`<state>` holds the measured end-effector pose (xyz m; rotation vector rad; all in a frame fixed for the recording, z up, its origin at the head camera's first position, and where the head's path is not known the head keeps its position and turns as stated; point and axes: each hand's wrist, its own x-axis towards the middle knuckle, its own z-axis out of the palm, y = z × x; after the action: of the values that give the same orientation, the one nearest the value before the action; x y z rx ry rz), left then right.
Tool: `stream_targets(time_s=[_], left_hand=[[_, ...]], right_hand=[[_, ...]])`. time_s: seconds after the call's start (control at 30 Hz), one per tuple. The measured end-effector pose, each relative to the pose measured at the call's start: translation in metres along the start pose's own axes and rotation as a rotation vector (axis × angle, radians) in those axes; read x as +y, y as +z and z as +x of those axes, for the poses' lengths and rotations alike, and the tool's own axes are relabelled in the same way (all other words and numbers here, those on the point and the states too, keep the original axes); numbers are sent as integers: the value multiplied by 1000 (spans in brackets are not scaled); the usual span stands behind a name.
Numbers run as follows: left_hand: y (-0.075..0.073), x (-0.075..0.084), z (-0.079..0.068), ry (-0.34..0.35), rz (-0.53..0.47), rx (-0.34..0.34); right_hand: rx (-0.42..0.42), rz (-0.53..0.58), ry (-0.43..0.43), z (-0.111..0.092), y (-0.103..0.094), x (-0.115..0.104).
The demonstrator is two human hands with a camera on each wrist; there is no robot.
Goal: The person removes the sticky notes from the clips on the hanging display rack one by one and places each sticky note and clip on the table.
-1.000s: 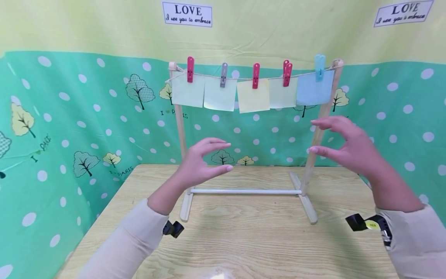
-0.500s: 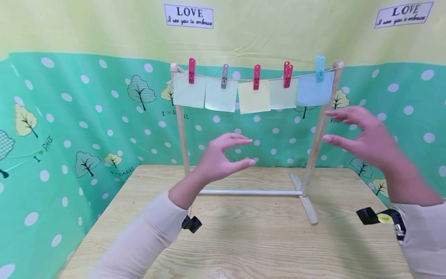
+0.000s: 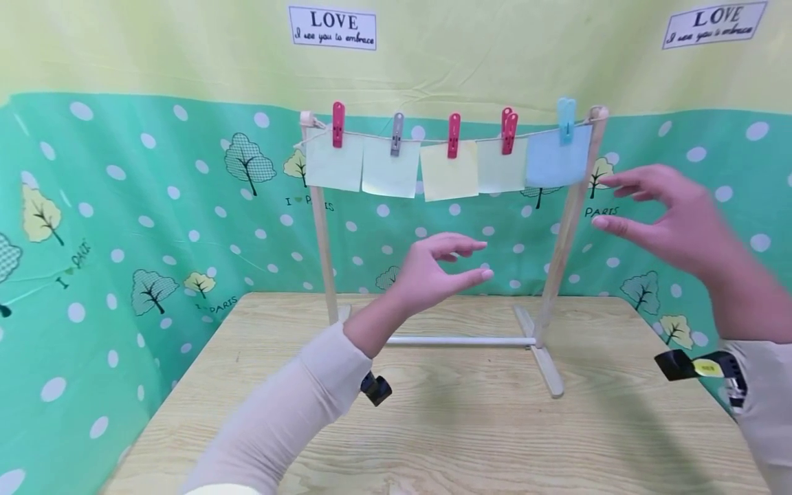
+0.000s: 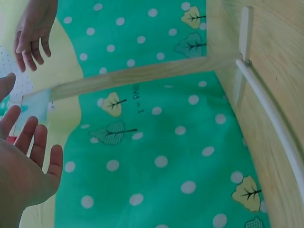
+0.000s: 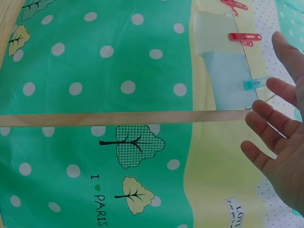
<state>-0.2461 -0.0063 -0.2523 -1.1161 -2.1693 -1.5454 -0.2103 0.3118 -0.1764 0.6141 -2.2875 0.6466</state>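
Observation:
My left hand (image 3: pixel 433 271) hovers in front of the stand's middle, below the hanging papers, fingers and thumb spread apart with nothing between them. To the right of the stand's right post (image 3: pixel 564 234), my right hand (image 3: pixel 680 220) is raised, also holding nothing. Between the posts a string carries several paper squares, among them a yellow sheet (image 3: pixel 450 172) and a blue sheet (image 3: pixel 557 159). Red clothespins (image 3: pixel 454 135), a grey clothespin (image 3: pixel 397 134) and a light blue clothespin (image 3: pixel 566 120) grip them. The right wrist view shows the blue clothespin (image 5: pixel 256 83) beyond my fingertips.
The wooden stand has a white crossbar (image 3: pixel 460 341) low down and feet (image 3: pixel 547 371) on the wood-grain table (image 3: pixel 396 426). Behind it hangs a green dotted curtain (image 3: pixel 155 227) with printed trees and a yellow top band.
My left hand has moved right and slightly up, from the left post to the stand's middle. My right hand has shifted right and up, away from the right post. Papers and clothespins stay put.

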Motion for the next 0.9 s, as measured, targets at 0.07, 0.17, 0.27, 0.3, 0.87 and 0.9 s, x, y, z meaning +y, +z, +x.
stream_targets(time_s=[0.07, 0.17, 0.27, 0.3, 0.87, 0.9], left_hand=[[4, 2, 5, -30, -34, -12], [11, 3, 11, -74, -88, -24], [18, 4, 17, -107, -126, -32], [21, 4, 19, -112, -135, -38], [55, 15, 57, -228, -284, -23], [56, 15, 59, -230, -287, -17]], right_hand=[[-4, 7, 32, 3, -2, 0], [-7, 17, 95, 6, -6, 1], [4, 46, 128, 11, -9, 2], [13, 53, 131, 13, -10, 3], [61, 114, 243, 54, -30, 4], [56, 121, 256, 56, -30, 4]])
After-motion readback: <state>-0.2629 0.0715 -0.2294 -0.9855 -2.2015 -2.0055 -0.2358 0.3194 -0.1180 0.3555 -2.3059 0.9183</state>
